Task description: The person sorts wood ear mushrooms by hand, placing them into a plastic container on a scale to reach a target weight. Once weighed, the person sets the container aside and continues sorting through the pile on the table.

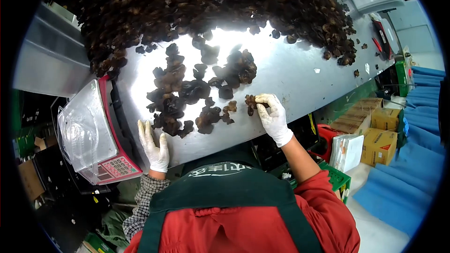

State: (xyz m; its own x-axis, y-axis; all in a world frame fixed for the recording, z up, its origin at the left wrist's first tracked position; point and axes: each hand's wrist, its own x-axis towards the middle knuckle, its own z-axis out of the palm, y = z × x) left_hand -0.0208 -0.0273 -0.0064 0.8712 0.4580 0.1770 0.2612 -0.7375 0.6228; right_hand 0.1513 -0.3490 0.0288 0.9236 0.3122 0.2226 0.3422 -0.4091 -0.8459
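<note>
Both hands wear whitish gloves. My right hand (pixel 273 118) has its thumb and fingers closed on a small brown fungus piece (pixel 251 104) at the metal table (pixel 290 79). My left hand (pixel 153 148) rests at the table's near left edge, fingers apart, holding nothing. Between the hands lie loose dark fungus pieces (pixel 194 91) in uneven clusters. A small lighter brown piece (pixel 228 111) lies just left of my right hand.
A large heap of dark fungus (pixel 211 4) covers the table's far side. A red-rimmed scale (pixel 89 131) stands at the left. Cardboard boxes (pixel 378 146), a green crate (pixel 336 178) and blue cloth (pixel 398 182) are on the right.
</note>
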